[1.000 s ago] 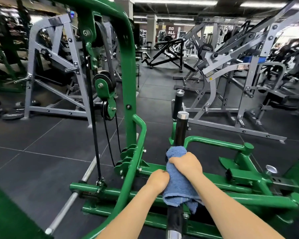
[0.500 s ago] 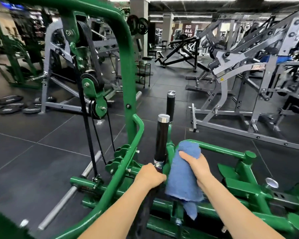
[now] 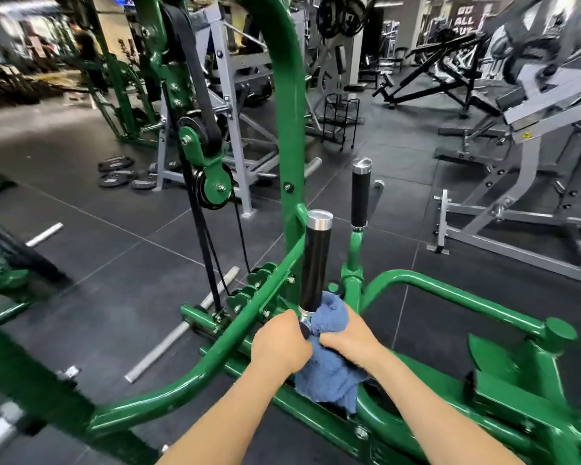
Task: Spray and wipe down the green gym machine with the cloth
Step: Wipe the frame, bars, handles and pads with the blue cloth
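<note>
The green gym machine [image 3: 287, 135] fills the middle of the view, with a curved tube frame, pulleys and a black belt. A black handle [image 3: 316, 260] with a chrome cap stands upright just ahead of me. My left hand [image 3: 280, 345] grips the bar right below that handle. My right hand [image 3: 348, 340] grips a blue cloth [image 3: 329, 380] bunched around the handle's base, and the cloth's loose end hangs down over the green frame. A second black handle [image 3: 361, 193] stands farther back. No spray bottle is in view.
Grey weight machines [image 3: 530, 135] stand at the right and behind the green frame. Weight plates [image 3: 116, 172] lie on the dark rubber floor at the left. A chrome bar [image 3: 182, 327] juts out low on the left. A small black rack [image 3: 339, 124] stands farther back.
My right hand has brought the cloth down and back against the handle's base, beside my left hand. The view has swung left and closer.
</note>
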Demonstrator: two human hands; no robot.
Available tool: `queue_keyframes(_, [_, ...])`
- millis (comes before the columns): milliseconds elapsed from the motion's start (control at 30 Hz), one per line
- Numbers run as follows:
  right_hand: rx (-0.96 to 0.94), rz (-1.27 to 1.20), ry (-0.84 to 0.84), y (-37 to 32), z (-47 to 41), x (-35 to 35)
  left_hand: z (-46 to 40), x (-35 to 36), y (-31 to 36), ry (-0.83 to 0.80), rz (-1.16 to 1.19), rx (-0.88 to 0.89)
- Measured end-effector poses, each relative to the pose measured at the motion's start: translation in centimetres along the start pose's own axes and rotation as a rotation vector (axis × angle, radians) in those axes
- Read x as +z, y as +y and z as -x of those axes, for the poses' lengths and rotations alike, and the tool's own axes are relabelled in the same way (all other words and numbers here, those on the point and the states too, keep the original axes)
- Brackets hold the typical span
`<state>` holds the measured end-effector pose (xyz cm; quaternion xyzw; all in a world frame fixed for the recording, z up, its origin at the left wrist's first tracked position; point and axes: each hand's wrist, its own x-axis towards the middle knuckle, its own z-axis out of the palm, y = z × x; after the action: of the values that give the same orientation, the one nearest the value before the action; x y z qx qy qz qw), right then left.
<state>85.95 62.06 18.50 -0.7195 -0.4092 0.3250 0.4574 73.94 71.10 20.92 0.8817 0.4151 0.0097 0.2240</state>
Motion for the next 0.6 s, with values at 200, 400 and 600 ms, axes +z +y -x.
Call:
queue_keyframes(200, [0.019, -0.257, 0.117, -3.3, -0.3, -2.2, 0.4, -0.2, 0.3, 0.046, -0.047, 0.006])
queue_keyframes(400, [0.163, -0.217, -0.057, -2.6, -1.3, -2.5, 0.4, -0.5, 0.6, 0.054, -0.057, 0.022])
queue_keyframes(600, [0.022, -0.015, -0.088, -1.9, -0.2, -1.6, 0.8, -0.7, 0.8, 0.066, -0.086, 0.003])
